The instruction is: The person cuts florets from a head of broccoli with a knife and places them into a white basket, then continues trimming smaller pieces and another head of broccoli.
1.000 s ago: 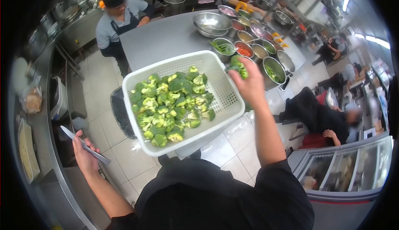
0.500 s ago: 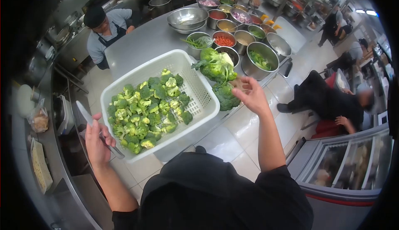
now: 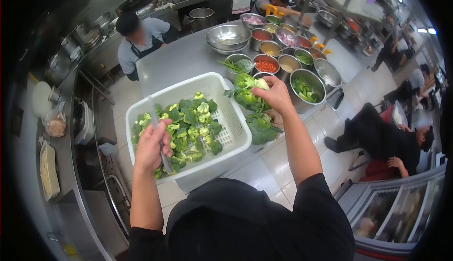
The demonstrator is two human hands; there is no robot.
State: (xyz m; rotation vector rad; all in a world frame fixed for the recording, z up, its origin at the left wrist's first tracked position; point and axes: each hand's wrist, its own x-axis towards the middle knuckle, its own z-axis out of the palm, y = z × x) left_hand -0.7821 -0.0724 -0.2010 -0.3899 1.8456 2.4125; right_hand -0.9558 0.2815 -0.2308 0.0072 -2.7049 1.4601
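A knife (image 3: 153,115) is gripped in my left hand (image 3: 155,144), its blade pointing up over the near left part of a white perforated basket (image 3: 240,140). Cut broccoli florets (image 3: 191,131) cover much of the basket's bottom. My right hand (image 3: 274,96) holds a large broccoli head (image 3: 249,91) by its stem side, just beyond the basket's right rim. Below it, another broccoli head (image 3: 262,129) lies beside the basket at the counter's edge.
Metal pots of cut vegetables (image 3: 265,65) and stacked steel bowls (image 3: 228,37) stand on the counter (image 3: 174,56). One person (image 3: 141,41) is across it at the left; another (image 3: 387,143) is at the right, near a glass-topped freezer (image 3: 401,204).
My right hand has closed on the upper broccoli head. My left hand, with the knife, has moved right, over the basket. The view has shifted.
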